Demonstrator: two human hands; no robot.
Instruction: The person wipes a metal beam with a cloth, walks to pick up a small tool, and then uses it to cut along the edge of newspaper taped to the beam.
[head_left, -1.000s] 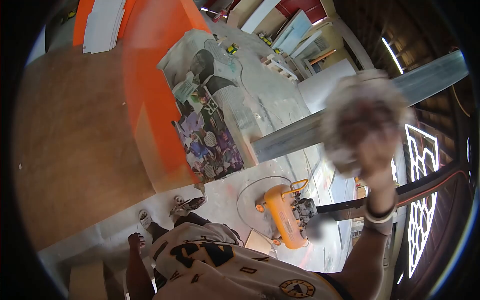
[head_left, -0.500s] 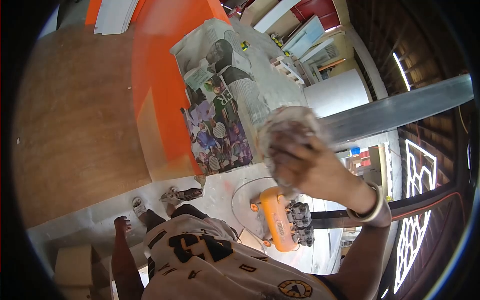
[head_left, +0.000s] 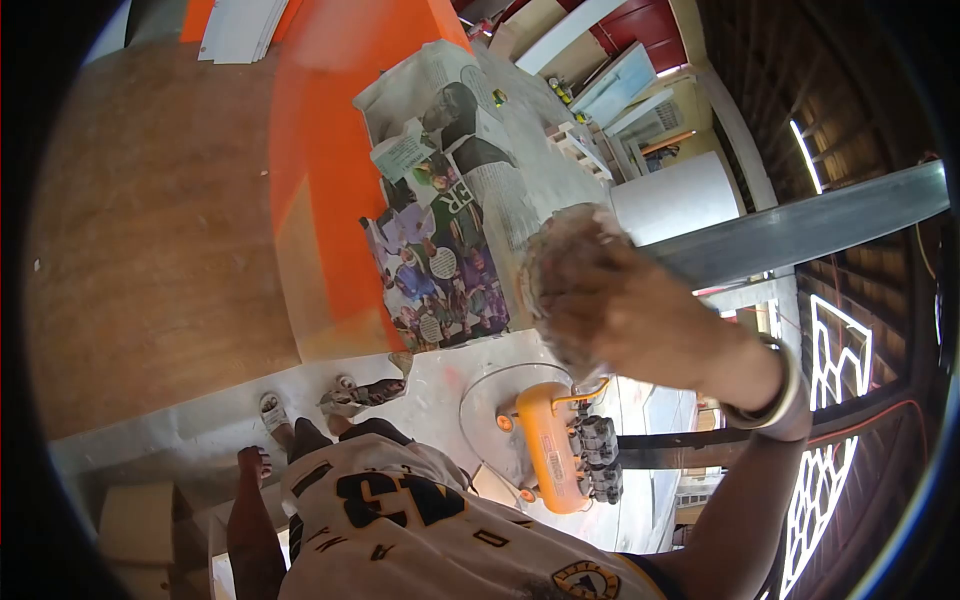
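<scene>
My right hand (head_left: 620,310), with a bangle at the wrist, is raised in front of me with its fingers closed around a rounded whitish, brown-smeared object (head_left: 562,240). Motion blur and the fingers hide its exact kind. Beyond it is an orange panel (head_left: 335,130), and printed newspaper sheets (head_left: 440,250) cover a surface beside the panel. My left hand (head_left: 256,462) hangs low at the left, fingers loosely apart, with nothing visible in it.
An orange air compressor (head_left: 550,445) stands on the floor under my right arm. A brown board (head_left: 150,220) fills the left. A long grey metal beam (head_left: 800,225) crosses at the right. White panels (head_left: 240,30) stand at the top left.
My right hand, still gripping the rounded object, has shifted slightly down and right and looks larger. A yellow tube near the compressor has come into sight. The whole view has shifted slightly.
</scene>
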